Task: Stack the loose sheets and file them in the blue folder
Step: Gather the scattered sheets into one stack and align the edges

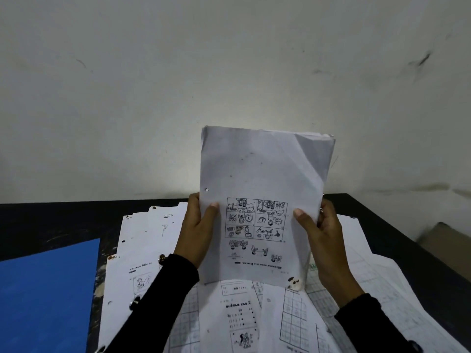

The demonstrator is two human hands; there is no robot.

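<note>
Bench (63, 220), dark-topped, carrying the work, with its far edge against a pale wall. Blue folder (46, 296) lies flat at the bench's left edge, well apart from both hands and nearer the left hand (197, 233) than the right hand (325, 240). Loose sheets (142, 253) remain spread across the middle and right of the bench, overlapping one another, some with punched holes along the left side. Stack of sheets (262, 189) is held upright above them, long axis vertical, printed face toward the camera, its lower edge at or just above the spread sheets; whether it touches them cannot be told. Each hand grips one long side of the stack at about mid-height, thumb on the front face and fingers (321, 208) curled round behind. Top right corner of the stack is creased and uneven, so squaring appears unfinished. Folder lies to the left of the stack; a leftward carry would probably be led by the left hand.
</note>
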